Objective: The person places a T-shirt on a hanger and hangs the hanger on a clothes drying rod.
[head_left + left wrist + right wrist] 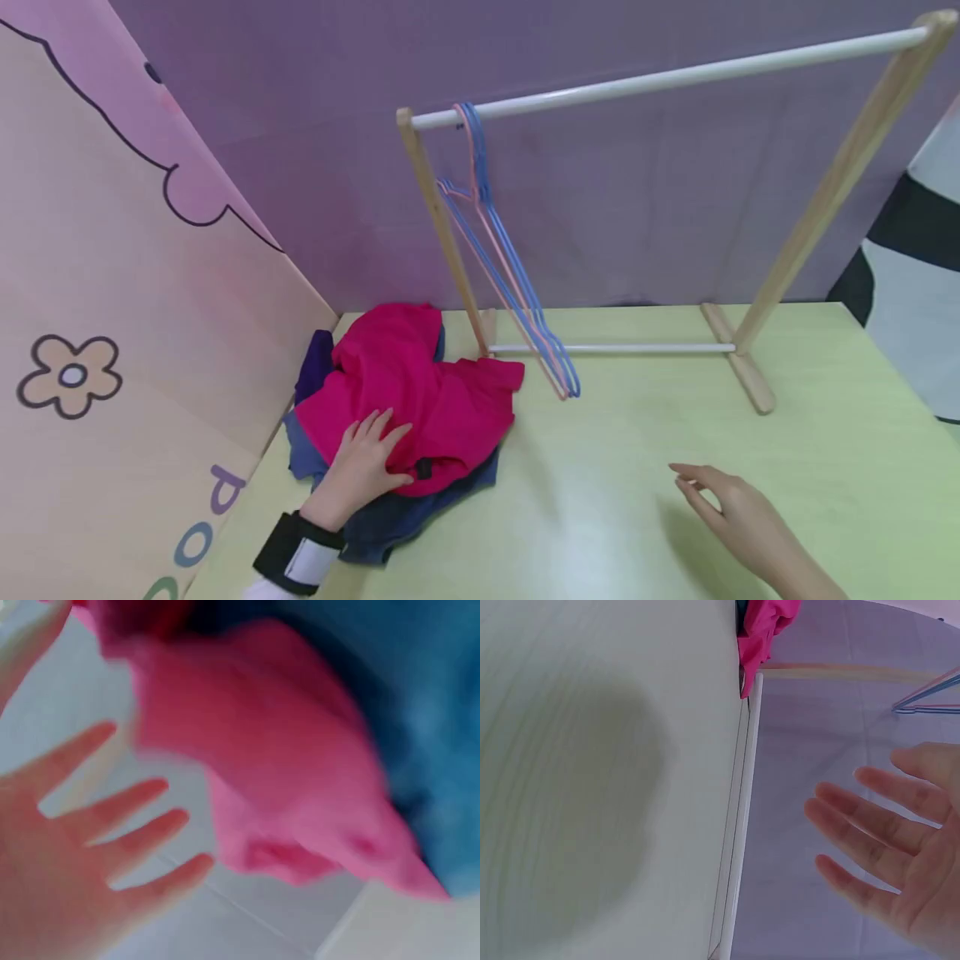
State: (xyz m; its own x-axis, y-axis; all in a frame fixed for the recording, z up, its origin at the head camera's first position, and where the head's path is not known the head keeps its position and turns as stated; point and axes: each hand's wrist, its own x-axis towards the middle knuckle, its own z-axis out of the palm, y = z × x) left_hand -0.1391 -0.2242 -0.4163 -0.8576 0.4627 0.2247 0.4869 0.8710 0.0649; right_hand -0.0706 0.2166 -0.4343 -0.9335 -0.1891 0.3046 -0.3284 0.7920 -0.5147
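So, far left: wall with flower drawing (71, 376). Next, purple cloth (313, 367) tucked beside bright pink garment (450, 408), which lies heaped on pale green table (622, 442), dark blue cloth (397, 525) poking out underneath. Left hand (360, 468) over pink garment's near-left part, fingers spread, not gripping; can't tell if touching. Then pink and blue hangers (483, 179) bunched at left end of rack's white rail (675, 80). Right hand (742, 521) above table, holding nothing, fingers loose.

Pink garment (442, 408): matt, creased cloth | rack posts (832, 192): smooth wood | crossbar (675, 79): glossy | tabletop (600, 450): smooth, slight sheen
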